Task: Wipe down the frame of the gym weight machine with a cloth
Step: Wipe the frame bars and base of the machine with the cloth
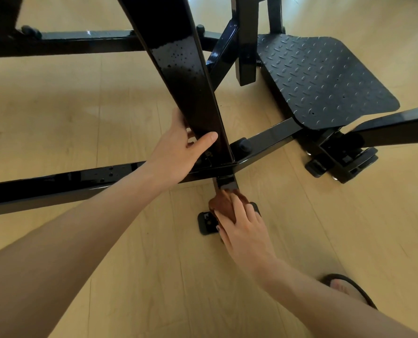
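The black steel frame of the weight machine fills the view, with a slanted upright post (178,59) rising from a floor rail (56,181). My left hand (178,152) grips the base of that post, thumb across its front face. A brown cloth (223,203) is bunched on the short stub of frame above a black foot pad (206,223). My right hand (242,230) holds the cloth against that stub, fingers curled over it. Most of the cloth is hidden under my fingers.
A black diamond-plate footplate (322,81) lies at the right, with a pivot bracket (344,162) and another rail (398,128) beyond it. A rear rail (81,42) crosses the top. My sandalled foot (347,289) stands on the light wooden floor (56,113).
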`<state>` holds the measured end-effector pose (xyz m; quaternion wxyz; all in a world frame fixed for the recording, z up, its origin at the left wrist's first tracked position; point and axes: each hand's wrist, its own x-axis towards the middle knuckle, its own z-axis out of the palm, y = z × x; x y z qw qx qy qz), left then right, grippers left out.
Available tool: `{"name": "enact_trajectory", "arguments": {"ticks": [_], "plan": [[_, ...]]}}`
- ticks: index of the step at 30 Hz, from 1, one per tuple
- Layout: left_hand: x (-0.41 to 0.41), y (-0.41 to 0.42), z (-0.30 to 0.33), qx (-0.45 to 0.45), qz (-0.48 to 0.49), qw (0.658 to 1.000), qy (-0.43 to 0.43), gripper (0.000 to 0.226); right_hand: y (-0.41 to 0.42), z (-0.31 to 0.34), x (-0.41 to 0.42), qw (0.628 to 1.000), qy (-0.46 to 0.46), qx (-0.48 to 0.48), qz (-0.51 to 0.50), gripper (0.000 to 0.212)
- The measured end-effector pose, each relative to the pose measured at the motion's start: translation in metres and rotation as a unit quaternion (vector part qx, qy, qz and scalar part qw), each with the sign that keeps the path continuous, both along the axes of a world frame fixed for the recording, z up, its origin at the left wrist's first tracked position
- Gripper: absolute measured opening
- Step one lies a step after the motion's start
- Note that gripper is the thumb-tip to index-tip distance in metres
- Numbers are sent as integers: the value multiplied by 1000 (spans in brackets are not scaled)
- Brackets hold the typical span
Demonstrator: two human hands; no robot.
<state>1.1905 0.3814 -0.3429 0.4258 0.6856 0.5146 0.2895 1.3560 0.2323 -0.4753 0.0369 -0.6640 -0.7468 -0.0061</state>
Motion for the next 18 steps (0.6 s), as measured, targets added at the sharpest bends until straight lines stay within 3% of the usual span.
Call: {"name": "enact_trajectory", "arguments": {"ticks": [4, 8, 18], "plan": [[-1, 2, 2, 5, -4, 1000, 12, 58, 26, 6, 7, 998, -2, -4, 64, 43], [-1, 3, 0, 4, -5, 1000, 9, 62, 63, 16, 0, 999, 18, -6, 50, 40], [0, 1, 4, 1, -6, 1000, 6, 57, 7, -4, 20, 995, 61, -10, 78, 34]]}}
